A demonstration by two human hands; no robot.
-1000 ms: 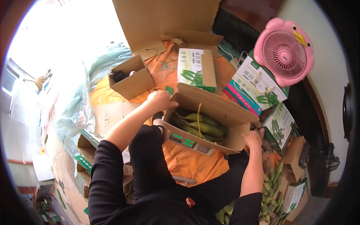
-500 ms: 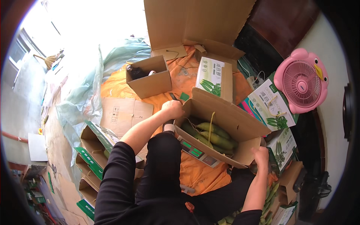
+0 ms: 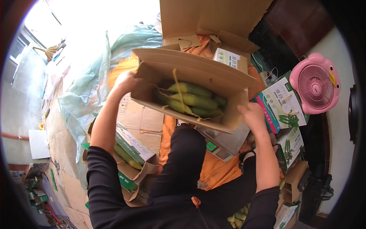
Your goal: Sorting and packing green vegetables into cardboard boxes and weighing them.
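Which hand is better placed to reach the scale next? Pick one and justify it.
Probably the right hand: it grips the carton's right end, nearer the scale. The left hand grips the opposite end, farther off. Both are occupied, though.

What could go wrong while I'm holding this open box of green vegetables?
The carton has its top open, so tipping it further might let the green vegetables slide out.

Your left hand and right hand grip only its ends; if either slipped, it could drop onto the scale or your knee.
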